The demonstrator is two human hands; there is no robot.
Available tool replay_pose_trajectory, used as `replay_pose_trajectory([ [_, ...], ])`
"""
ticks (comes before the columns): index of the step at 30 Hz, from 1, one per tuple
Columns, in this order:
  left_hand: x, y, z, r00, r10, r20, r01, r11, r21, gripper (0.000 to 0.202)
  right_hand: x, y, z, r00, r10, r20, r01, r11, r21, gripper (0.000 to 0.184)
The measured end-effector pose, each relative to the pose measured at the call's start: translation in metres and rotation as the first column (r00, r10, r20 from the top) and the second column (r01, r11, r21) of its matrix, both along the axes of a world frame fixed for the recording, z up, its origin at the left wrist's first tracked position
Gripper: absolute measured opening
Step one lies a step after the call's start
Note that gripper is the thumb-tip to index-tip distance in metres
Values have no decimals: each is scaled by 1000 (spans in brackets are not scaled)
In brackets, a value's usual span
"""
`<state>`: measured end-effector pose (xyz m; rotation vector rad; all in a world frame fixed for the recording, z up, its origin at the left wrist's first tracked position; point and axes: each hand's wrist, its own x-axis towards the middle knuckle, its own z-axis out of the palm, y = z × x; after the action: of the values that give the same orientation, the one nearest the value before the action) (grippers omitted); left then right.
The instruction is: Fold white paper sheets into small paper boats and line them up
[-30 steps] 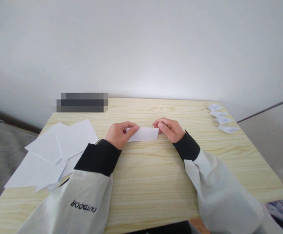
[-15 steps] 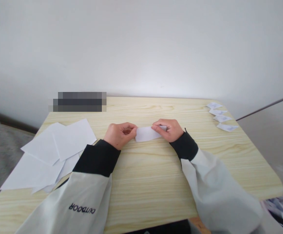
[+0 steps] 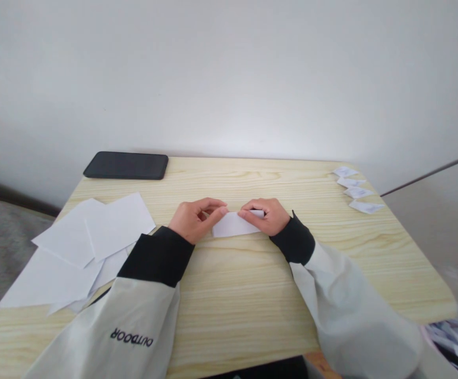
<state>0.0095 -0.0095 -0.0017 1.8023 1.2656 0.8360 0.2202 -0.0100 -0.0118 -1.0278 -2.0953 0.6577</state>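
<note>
A narrow folded strip of white paper (image 3: 234, 225) is held between my two hands, just above or on the middle of the wooden table. My left hand (image 3: 197, 218) pinches its upper edge near the left end, thumb and forefinger together. On the right part of the same edge, my right hand (image 3: 266, 215) is closed, its thumb pressing the front and the curled fingers behind. The two thumb tips are a short gap apart. Parts of the strip behind the fingers are hidden.
Loose white sheets (image 3: 67, 263) overlap at the table's left side. A black phone (image 3: 126, 166) lies at the back left. Several small folded paper pieces (image 3: 365, 206) form a row at the back right. A white wall (image 3: 229, 79) rises behind the table (image 3: 244, 305).
The paper strip has moved slightly left and toward me. My right hand has shifted left along its edge, and my left hand now grips further in from the left end.
</note>
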Motion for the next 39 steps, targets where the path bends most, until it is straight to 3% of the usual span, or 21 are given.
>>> replay_pose_trajectory([
  [3,2,0,0,988,-38,-147,47,997,63,33,-6,-1,-1,996,-87,-29,86,996,-31,19],
  [9,-1,1,-1,987,70,-142,-52,991,127,35,-6,1,-5,940,-328,-92,313,939,-143,25],
  [15,-1,1,-3,989,27,-142,-12,994,112,34,-6,1,-3,964,-254,-80,254,967,-14,19],
  [18,-2,3,-5,980,19,-198,16,985,171,31,-6,1,-4,971,-229,-64,231,972,35,19],
  [24,-8,11,-13,944,35,-330,76,945,319,27,-8,6,-15,904,-396,-160,388,918,-83,18],
  [26,-9,12,-16,939,28,-344,111,918,380,25,-10,6,-16,892,-424,-155,421,906,-54,16],
  [29,-9,12,-19,930,11,-368,161,887,434,23,-9,3,-14,933,-352,-81,357,931,71,12],
  [32,-9,12,-21,925,13,-379,176,871,459,23,-4,2,-12,983,-184,22,176,963,202,16],
  [35,-10,12,-22,924,13,-383,182,864,470,23,4,2,-13,994,-41,100,9,951,310,21],
  [39,-11,13,-22,924,-16,-382,209,858,469,24,11,6,-15,990,51,130,-91,939,331,25],
])
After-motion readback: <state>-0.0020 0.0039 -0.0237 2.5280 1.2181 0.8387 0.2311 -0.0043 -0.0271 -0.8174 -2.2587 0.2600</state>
